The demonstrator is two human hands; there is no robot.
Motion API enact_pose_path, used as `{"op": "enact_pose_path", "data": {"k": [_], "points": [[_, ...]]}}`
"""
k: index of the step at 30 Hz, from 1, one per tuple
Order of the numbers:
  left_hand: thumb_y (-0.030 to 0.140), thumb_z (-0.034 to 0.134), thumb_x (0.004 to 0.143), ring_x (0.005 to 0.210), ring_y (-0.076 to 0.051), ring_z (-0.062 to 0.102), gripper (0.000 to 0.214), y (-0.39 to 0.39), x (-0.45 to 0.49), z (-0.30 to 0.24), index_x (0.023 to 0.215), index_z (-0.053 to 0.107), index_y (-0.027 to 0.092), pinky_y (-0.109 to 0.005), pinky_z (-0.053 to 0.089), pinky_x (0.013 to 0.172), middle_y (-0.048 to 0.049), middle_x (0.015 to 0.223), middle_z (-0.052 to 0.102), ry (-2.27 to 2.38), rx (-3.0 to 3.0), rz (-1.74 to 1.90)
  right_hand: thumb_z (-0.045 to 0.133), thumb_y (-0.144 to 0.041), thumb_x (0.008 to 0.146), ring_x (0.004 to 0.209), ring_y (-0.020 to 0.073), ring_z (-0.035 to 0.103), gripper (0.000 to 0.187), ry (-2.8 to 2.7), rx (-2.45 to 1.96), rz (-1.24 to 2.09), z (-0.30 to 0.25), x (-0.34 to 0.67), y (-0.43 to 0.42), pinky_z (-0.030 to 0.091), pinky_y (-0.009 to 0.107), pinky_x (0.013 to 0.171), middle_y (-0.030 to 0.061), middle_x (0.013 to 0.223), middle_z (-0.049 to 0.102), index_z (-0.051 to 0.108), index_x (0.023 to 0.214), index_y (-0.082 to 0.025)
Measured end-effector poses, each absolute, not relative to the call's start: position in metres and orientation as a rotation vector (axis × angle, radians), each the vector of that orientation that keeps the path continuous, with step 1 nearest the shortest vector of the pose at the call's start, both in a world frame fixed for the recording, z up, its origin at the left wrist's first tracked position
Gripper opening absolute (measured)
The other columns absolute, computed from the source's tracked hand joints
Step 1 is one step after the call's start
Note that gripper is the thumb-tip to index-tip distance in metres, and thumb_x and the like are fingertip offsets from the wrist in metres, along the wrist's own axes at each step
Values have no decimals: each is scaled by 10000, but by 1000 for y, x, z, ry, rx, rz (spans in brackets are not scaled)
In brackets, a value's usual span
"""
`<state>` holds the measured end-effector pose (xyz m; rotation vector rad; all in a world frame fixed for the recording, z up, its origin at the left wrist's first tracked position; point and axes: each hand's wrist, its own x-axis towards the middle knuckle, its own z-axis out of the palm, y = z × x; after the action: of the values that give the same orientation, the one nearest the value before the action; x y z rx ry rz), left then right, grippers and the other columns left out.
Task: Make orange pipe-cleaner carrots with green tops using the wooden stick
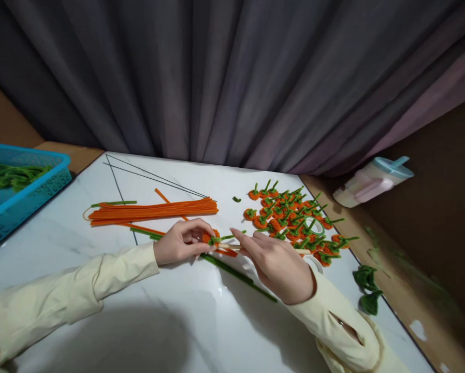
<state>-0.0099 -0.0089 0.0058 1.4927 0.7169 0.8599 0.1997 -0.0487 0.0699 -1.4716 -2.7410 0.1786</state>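
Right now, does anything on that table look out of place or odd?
Two small things: a curled green scrap lies apart from the clustered orange-and-green pieces, and one orange strip crosses askew beneath the orange bundle. Nothing looks spilled.

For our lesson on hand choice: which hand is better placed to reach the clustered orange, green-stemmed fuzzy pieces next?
Probably the right hand, which is nearer the clustered pieces, though it holds a thin, pale stick. The left hand is farther away, pinching another round, orange, green-stemmed piece.
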Motion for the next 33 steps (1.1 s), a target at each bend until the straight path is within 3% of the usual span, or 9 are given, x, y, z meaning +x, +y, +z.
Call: {"op": "enact_pose_path", "data": {"k": [3, 7, 11, 17, 19, 22, 24, 30, 33], "points": [[236, 653, 715, 490, -93, 557, 188, -10, -10, 4, 833, 579, 111, -203, 498, 447, -47, 719, 609, 728, 1645, 970, 406, -118, 841, 654, 170, 581, 360, -2624, -1542, 459, 67, 195, -45, 385, 241, 555, 91, 771, 642, 447, 1198, -111], [177, 622, 746, 598, -113, 575, 139, -12, -11, 0, 879, 608, 138, -206, 500, 513, -64, 771, 638, 769, 1976, 1193, 425, -173, 848, 541, 118, 520, 154, -2198, -1500, 996, 61, 194, -39, 379, 216, 552, 2, 623, 611, 429, 1000, -153], [157, 604, 766, 583, -109, 563, 156, -13, -13, -3, 922, 596, 150, -208, 486, 506, -60, 771, 637, 816, 2094, 1236, 441, -226, 839, 497, 98, 458, 264, -1946, -1354, 1358, 60, 197, -38, 357, 197, 509, -50, 562, 550, 309, 1062, -176], [157, 600, 770, 585, -110, 559, 155, -13, -12, -2, 925, 594, 163, -211, 479, 515, -49, 762, 632, 837, 2109, 1281, 398, -295, 850, 369, 58, 271, 246, -1677, -1370, 1562, 61, 196, -38, 259, 167, 402, -86, 547, 504, 225, 1005, -215], [156, 603, 767, 578, -108, 553, 153, -13, -12, -2, 920, 597, 164, -210, 475, 509, -45, 750, 630, 837, 2112, 1295, 379, -289, 859, 376, 67, 300, 265, -1700, -1372, 1469, 61, 195, -39, 292, 180, 418, -79, 574, 513, 208, 1047, -214], [161, 601, 766, 567, -102, 547, 155, -14, -13, -1, 920, 594, 152, -204, 479, 499, -51, 763, 626, 800, 2072, 1238, 376, -226, 865, 542, 110, 488, 337, -2005, -1348, 1062, 62, 194, -41, 389, 226, 557, -11, 679, 584, 254, 1176, -180], [169, 593, 771, 578, -102, 554, 151, -14, -14, -1, 919, 586, 138, -203, 490, 506, -63, 789, 625, 764, 2014, 1162, 374, -178, 862, 628, 134, 545, 393, -2297, -1360, 801, 62, 194, -43, 398, 242, 599, 38, 767, 628, 294, 1246, -151], [224, 593, 768, 574, -109, 551, 157, -10, -14, 1, 882, 573, 118, -204, 482, 498, -56, 737, 596, 759, 1829, 1002, 335, -162, 889, 760, 179, 576, 365, -2865, -1345, 8, 61, 191, -45, 383, 236, 524, 103, 851, 649, 448, 1232, -106], [236, 601, 759, 583, -114, 549, 162, -10, -13, 2, 866, 568, 119, -206, 474, 505, -47, 706, 584, 778, 1775, 988, 283, -151, 911, 771, 171, 576, 364, -2884, -1239, -232, 60, 190, -44, 422, 250, 525, 125, 1045, 614, 484, 1212, -117]]}}
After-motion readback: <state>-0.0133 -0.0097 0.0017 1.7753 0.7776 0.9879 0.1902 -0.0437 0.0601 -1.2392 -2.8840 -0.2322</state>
